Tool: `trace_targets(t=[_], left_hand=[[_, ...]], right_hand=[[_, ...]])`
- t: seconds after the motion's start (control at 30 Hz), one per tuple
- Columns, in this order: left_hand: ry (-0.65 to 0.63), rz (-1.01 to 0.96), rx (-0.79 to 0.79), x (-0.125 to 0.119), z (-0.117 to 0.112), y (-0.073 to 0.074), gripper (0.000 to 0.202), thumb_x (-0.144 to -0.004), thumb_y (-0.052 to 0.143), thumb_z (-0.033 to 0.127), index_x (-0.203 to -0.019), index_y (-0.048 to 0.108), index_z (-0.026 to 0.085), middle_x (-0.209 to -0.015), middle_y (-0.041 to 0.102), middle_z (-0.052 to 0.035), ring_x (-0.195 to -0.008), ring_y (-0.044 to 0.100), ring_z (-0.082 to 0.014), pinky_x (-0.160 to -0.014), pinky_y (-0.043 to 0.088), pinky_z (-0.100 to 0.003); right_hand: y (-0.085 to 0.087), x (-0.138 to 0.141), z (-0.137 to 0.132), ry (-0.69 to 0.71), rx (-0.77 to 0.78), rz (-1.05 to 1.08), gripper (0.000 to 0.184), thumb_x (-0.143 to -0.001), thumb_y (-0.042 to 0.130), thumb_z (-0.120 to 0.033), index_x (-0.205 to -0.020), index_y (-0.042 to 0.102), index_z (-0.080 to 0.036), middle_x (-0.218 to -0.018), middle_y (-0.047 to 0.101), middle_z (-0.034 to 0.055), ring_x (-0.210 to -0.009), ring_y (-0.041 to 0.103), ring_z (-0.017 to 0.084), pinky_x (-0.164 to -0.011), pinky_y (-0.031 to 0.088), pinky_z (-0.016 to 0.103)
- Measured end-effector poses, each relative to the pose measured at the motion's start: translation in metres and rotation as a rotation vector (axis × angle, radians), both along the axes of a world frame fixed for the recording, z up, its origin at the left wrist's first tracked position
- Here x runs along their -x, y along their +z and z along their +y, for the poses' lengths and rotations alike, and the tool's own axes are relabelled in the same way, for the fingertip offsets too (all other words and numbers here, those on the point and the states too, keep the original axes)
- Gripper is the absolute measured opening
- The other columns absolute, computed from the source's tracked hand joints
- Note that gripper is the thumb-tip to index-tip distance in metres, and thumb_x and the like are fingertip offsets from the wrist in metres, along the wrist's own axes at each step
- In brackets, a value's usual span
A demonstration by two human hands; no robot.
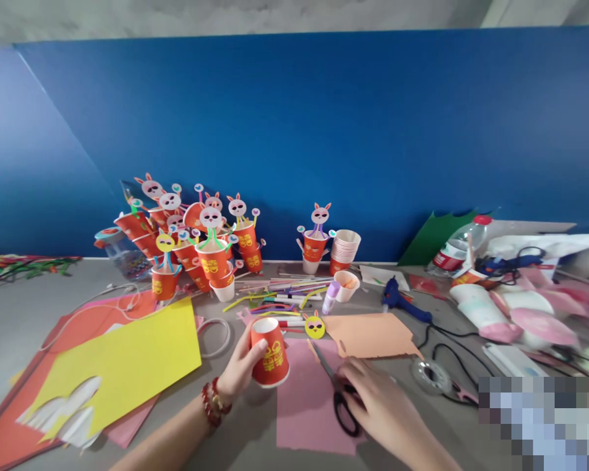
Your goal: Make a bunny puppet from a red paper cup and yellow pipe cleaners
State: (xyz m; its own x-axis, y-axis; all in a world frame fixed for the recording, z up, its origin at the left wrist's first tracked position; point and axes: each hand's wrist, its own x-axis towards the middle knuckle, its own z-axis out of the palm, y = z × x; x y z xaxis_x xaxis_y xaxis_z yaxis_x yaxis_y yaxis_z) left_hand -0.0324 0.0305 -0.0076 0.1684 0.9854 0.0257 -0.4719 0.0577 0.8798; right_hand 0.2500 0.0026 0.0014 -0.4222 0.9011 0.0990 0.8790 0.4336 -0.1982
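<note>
My left hand [243,366] is wrapped around a red paper cup [271,356] with yellow characters on it, held slightly tilted above the table. My right hand [368,399] has its fingers curled at the black handles of a pair of scissors [330,373]. The scissors lie over a pink sheet of paper [299,412], blades pointing away from me; the hand covers part of one handle. Just beyond the sheet is a yellow rabbit face cutout [315,326]. An orange paper sheet [373,335] lies beyond my right hand.
Decorated rabbit cups [213,261] crowd the back left. A cup stack [345,250] stands at the back, near a glue stick [330,297]. Yellow paper [122,366] covers the left side. A blue glue gun [405,299] with its cord and a clear tape roll [430,376] lie right.
</note>
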Motion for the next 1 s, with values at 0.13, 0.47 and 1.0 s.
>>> trace_targets(t=[0.13,0.47,1.0], left_hand=[[-0.076,-0.151,0.077,0.0,0.0,0.0,0.05,-0.084,0.072,0.045,-0.126,0.06,0.02,-0.104,0.076,-0.0116,-0.095,0.073,-0.0293,-0.087,0.056,-0.043],[-0.133,-0.153,-0.02,0.004,0.001,0.012,0.051,-0.078,0.079,0.033,-0.123,0.058,0.022,-0.107,0.072,-0.0097,-0.097,0.071,-0.0278,-0.087,0.055,-0.04],[-0.195,-0.108,-0.054,0.005,0.002,0.019,0.051,-0.076,0.081,0.037,-0.116,0.055,0.021,-0.108,0.069,-0.0112,-0.088,0.071,-0.0266,-0.077,0.056,-0.039]], right_hand=[[0.008,0.002,0.0,0.005,0.074,0.004,0.028,-0.079,0.053,-0.006,-0.099,0.066,-0.021,-0.103,0.071,0.0102,-0.094,0.07,0.029,-0.078,0.053,0.036],[0.02,-0.028,0.007,-0.04,0.785,0.963,0.022,-0.081,0.069,-0.027,-0.101,0.063,-0.021,-0.086,0.064,0.0013,-0.068,0.064,0.014,-0.062,0.051,0.024],[0.03,0.021,0.019,0.083,1.255,1.827,0.044,-0.072,0.087,-0.03,-0.113,0.072,-0.022,-0.114,0.07,0.01,-0.087,0.065,0.015,-0.064,0.05,0.02]])
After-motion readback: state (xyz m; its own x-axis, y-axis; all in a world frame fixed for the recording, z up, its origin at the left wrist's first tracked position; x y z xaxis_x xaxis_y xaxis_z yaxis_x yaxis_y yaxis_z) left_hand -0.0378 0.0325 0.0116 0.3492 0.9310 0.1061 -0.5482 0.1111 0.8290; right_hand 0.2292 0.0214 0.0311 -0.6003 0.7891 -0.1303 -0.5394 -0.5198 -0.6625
